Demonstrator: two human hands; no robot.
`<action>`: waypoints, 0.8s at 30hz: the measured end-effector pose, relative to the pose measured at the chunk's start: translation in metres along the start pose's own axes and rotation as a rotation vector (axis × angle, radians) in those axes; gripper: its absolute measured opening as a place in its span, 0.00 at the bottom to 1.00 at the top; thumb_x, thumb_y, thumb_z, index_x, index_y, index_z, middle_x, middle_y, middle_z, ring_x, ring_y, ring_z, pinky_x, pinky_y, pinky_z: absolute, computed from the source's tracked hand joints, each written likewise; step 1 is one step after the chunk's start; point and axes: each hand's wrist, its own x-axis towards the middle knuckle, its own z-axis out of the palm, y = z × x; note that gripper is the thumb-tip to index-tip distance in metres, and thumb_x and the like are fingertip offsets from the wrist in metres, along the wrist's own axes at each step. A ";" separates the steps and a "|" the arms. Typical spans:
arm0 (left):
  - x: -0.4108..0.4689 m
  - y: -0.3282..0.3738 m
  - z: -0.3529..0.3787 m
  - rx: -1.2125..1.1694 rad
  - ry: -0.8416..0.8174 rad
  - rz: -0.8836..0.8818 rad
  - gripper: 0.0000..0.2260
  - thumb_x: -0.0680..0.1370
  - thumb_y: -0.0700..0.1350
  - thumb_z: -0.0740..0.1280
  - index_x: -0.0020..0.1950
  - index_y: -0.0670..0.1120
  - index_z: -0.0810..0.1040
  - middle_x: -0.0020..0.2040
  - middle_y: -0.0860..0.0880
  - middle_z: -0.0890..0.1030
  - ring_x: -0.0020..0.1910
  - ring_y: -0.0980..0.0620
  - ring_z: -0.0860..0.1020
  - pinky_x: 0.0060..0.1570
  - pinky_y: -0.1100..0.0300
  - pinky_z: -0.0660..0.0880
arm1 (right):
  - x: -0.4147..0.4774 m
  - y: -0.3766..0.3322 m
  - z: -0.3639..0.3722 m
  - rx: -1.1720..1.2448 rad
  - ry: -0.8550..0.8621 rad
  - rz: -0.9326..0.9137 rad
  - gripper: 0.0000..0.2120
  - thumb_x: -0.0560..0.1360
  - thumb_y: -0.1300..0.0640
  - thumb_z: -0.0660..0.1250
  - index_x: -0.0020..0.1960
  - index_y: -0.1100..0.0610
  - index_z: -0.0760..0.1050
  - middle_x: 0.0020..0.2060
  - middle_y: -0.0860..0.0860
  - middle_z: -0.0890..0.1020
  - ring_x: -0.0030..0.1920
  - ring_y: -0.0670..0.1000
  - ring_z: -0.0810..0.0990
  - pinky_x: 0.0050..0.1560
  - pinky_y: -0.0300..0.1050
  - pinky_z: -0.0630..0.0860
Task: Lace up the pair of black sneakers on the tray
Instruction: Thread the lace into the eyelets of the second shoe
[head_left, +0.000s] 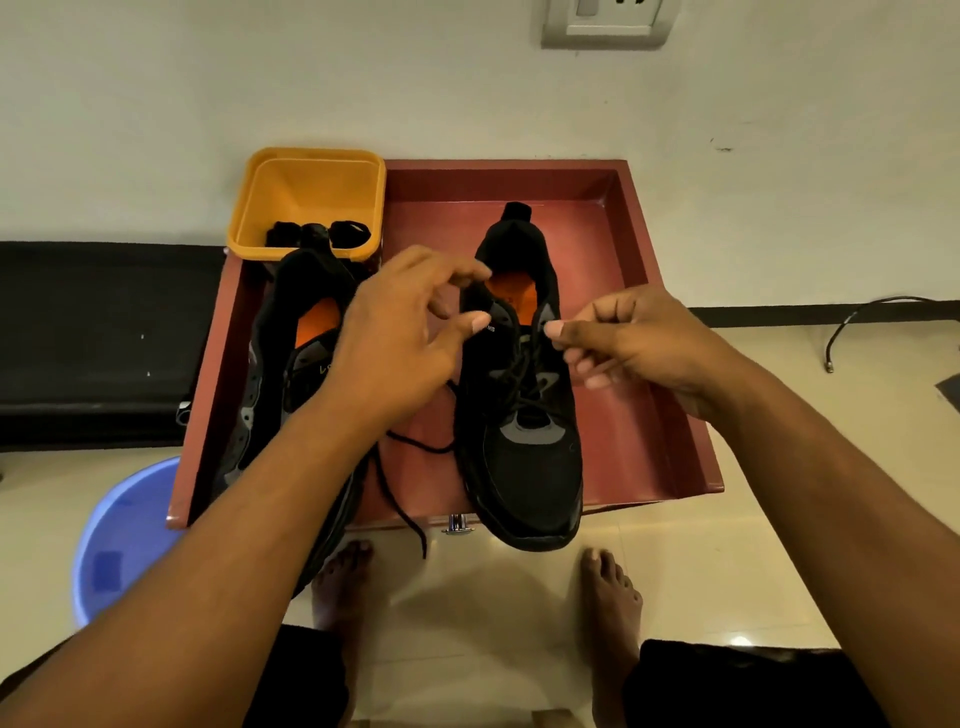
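Warm, moderate indoor light from overhead. Small glare patch on the floor tiles, soft shadows. Edges bow from wide-angle distortion, with slight overall softness.

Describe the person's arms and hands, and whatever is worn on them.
Both arms are bare as far as the picture shows: no sleeve on the left forearm or the right forearm. The left hand and the right hand wear no gloves, and no ring, watch or bracelet is visible. The fingernails that show look short and unpainted.

Both bare forearms reach forward. Left hand spreads, thumb and forefinger apart; right hand curls, thumb against forefinger.
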 end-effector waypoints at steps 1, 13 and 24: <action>0.001 0.002 0.005 -0.023 -0.026 0.035 0.17 0.77 0.44 0.74 0.65 0.53 0.80 0.59 0.58 0.78 0.47 0.56 0.79 0.49 0.60 0.78 | -0.001 0.000 0.003 0.001 -0.009 0.014 0.16 0.75 0.50 0.77 0.49 0.64 0.84 0.42 0.60 0.87 0.39 0.50 0.84 0.41 0.42 0.84; 0.001 -0.006 0.031 -0.147 -0.029 -0.019 0.16 0.73 0.38 0.78 0.60 0.48 0.84 0.57 0.55 0.80 0.39 0.50 0.79 0.46 0.55 0.79 | -0.001 0.002 0.028 -0.075 0.120 -0.079 0.06 0.76 0.59 0.76 0.41 0.59 0.84 0.33 0.53 0.85 0.33 0.46 0.82 0.37 0.40 0.81; 0.004 -0.010 0.028 -0.190 -0.048 -0.057 0.16 0.73 0.40 0.79 0.59 0.48 0.84 0.57 0.55 0.81 0.38 0.50 0.79 0.41 0.61 0.79 | 0.000 0.006 0.014 0.182 0.002 0.066 0.15 0.74 0.52 0.78 0.51 0.64 0.85 0.40 0.55 0.87 0.39 0.49 0.83 0.47 0.46 0.84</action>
